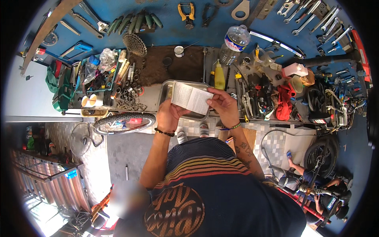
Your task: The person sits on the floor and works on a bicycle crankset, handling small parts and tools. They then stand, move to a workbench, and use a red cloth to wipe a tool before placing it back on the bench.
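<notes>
A creased white instruction leaflet [192,98] with small print is spread between my two hands above the workbench. My left hand [169,115] grips its lower left edge, thumb on top and fingers curled beneath. At the right edge, my right hand [224,105] pinches the paper between thumb and fingers. Directly under the leaflet lies a shallow metal tray [166,90], mostly hidden by the paper and my hands. Whatever the tray holds is largely covered. A yellow squeeze bottle [220,77] stands just beyond my right hand.
Behind the tray lies a brown cloth [189,65] with a small white pot [179,51]. A clear plastic bottle [235,44] stands to its right. Pliers and a red rag [284,102] crowd the bench's right side. A bicycle wheel [125,123] sits below the left edge. Another person [327,197] is at lower right.
</notes>
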`<state>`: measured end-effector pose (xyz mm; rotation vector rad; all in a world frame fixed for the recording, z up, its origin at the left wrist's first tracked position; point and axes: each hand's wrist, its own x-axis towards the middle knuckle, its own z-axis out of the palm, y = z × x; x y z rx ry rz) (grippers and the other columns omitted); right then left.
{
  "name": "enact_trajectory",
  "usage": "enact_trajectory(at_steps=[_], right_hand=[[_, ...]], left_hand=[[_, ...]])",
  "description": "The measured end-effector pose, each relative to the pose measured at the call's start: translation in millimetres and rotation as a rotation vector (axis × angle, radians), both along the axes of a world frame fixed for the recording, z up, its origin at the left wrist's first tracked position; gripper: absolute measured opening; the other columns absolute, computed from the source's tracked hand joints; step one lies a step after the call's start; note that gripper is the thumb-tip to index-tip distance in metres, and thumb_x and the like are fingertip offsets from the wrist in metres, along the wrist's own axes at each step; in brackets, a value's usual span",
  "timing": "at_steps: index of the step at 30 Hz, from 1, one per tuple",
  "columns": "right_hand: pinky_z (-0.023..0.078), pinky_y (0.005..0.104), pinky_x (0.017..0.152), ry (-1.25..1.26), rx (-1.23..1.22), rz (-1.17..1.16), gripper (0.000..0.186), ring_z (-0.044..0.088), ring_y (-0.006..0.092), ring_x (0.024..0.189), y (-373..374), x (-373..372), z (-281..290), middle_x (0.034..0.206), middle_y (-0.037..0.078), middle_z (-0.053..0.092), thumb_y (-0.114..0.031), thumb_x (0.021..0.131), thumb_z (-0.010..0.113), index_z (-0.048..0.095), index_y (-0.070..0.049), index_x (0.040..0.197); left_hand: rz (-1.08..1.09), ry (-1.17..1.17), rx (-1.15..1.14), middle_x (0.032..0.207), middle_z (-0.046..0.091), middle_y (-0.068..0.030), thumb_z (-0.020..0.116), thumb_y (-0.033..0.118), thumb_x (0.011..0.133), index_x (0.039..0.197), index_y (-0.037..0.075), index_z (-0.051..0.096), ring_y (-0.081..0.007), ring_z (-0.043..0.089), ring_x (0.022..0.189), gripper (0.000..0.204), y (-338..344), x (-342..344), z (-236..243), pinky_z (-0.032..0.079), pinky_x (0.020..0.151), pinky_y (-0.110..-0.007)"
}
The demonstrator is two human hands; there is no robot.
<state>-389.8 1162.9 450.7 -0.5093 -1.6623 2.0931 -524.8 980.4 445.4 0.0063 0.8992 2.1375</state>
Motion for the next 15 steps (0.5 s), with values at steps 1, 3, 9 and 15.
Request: enact_trajectory(at_steps=[1, 3, 9, 15], right_hand=[[0.057, 0.0248, 0.075, -0.035, 0.004, 0.018, 0.037, 0.067, 0.0098, 0.084, 1, 0, 0, 0.090, 0.002, 0.068, -0.001, 0.095, 0.072, 0.064, 0.001, 0.131], [0.058, 0.0250, 0.074, -0.107, 0.089, 0.042, 0.034, 0.069, 0.0110, 0.085, 3, 1, -1, 0.092, 0.003, 0.069, -0.002, 0.097, 0.070, 0.065, 0.003, 0.129], [0.060, 0.0254, 0.070, -0.117, 0.245, -0.076, 0.022, 0.075, 0.0139, 0.084, 2, 2, 1, 0.098, 0.010, 0.076, -0.002, 0.100, 0.064, 0.068, 0.001, 0.121], [0.056, 0.0264, 0.072, -0.056, 0.264, -0.199, 0.015, 0.071, 0.0126, 0.088, 0, 4, 12, 0.101, 0.006, 0.074, -0.011, 0.100, 0.068, 0.068, -0.003, 0.113]], left_hand=[[0.015, 0.043, -0.004, 0.115, 0.073, -0.0228, 0.043, 0.026, 0.109, 0.125, -0.009, 0.060, -0.0321, 0.075, 0.100, 0.042, -1, 1, -2, 0.067, 0.077, -0.043], [0.044, 0.125, -0.013, 0.116, 0.072, -0.0228, 0.042, 0.025, 0.109, 0.124, -0.009, 0.061, -0.0319, 0.075, 0.099, 0.042, 0, 6, -1, 0.067, 0.077, -0.044], [0.138, 0.424, -0.392, 0.101, 0.072, -0.0152, 0.044, 0.017, 0.109, 0.113, -0.006, 0.061, -0.0234, 0.075, 0.086, 0.029, 0, 10, 10, 0.067, 0.071, -0.034], [0.189, 0.498, -0.472, 0.096, 0.073, -0.0134, 0.049, 0.018, 0.109, 0.112, -0.005, 0.063, -0.0221, 0.076, 0.082, 0.028, -23, -10, -9, 0.066, 0.073, -0.035]])
